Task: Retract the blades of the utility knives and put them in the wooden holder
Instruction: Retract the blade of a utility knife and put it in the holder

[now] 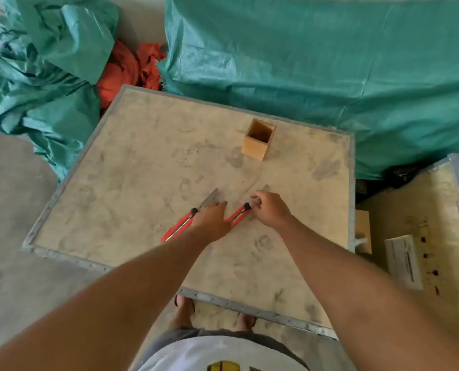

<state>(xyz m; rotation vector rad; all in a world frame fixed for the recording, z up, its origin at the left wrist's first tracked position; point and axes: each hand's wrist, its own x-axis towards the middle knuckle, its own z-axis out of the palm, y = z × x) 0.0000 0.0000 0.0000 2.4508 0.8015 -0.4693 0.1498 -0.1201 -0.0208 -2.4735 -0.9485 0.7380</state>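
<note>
Two red utility knives lie on the wooden crate top (pixel 132 167), both with their blades out. The left knife (pixel 178 226) points up-right, its long blade bare. My left hand (pixel 212 219) rests flat between the two knives, touching the left one. The right knife (pixel 239 214) lies beside it; my right hand (pixel 269 210) hovers over its front end with fingers curled near the black knob, hiding most of its blade. The wooden holder (pixel 257 140) stands upright and empty-looking farther back on the crate.
Green tarpaulin (pixel 330 70) covers bulky things behind and to the left. Red cloth (pixel 126 70) lies between the tarps. Another wooden crate (pixel 421 236) with a white label stands to the right. Concrete floor on the left.
</note>
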